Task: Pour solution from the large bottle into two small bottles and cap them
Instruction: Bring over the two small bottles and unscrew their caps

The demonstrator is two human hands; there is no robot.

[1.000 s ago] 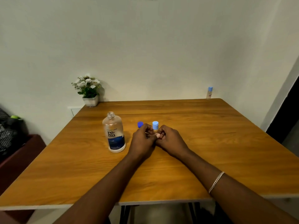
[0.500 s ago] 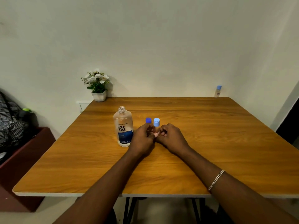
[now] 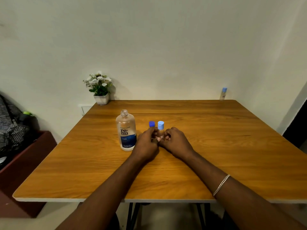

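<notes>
Wood table (image 3: 232,146), left hand (image 3: 146,143) and right hand (image 3: 177,142) curled round light-capped bottle (image 3: 160,130), dark-capped bottle (image 3: 151,124) mostly hidden.

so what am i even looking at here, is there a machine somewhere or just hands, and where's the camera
There is no machine, just a person working with two bare hands. The only camera sits on the person's head, looking forward and down, so both forearms reach in from the bottom edge.

On the wooden table stands a large bottle with its cap off. Right of it stand two small bottles, both capped: the dark-capped bottle and the light-capped bottle.

The left hand and right hand meet around those two, fingers curled close. The hands hide whether either bottle is really gripped.

At the back stand a flower pot and a third small bottle. A bracelet is on the right wrist.
</notes>
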